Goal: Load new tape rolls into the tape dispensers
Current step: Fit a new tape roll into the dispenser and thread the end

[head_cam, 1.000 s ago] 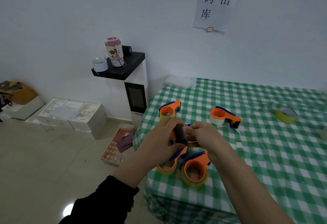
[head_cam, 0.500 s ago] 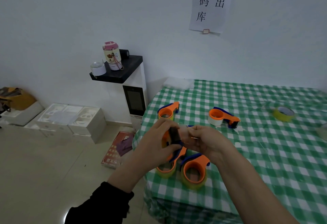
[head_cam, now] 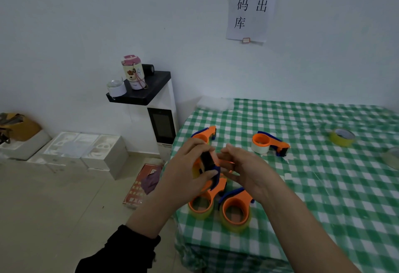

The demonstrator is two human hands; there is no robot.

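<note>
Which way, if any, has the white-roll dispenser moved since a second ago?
No. The white-roll dispenser keeps its place on the tablecloth, equally far left of the loose yellow roll.

An orange and blue plastic tape dispenser with a black front plate [head_cam: 207, 161] is gripped by the left hand [head_cam: 185, 171] and tilted above the near-left corner of the green-checked table [head_cam: 302, 186]. A yellowish roll shows inside it. Below it, lying just beside each other, are the near-left orange dispenser [head_cam: 201, 205] and the near-right orange dispenser [head_cam: 236, 213], both loaded with yellowish clear tape. Farther back lie the far orange dispenser [head_cam: 205, 133] and the orange dispenser carrying a white roll [head_cam: 264, 143]. A loose yellow tape roll [head_cam: 342, 137] lies flat, well to the right.
</note>
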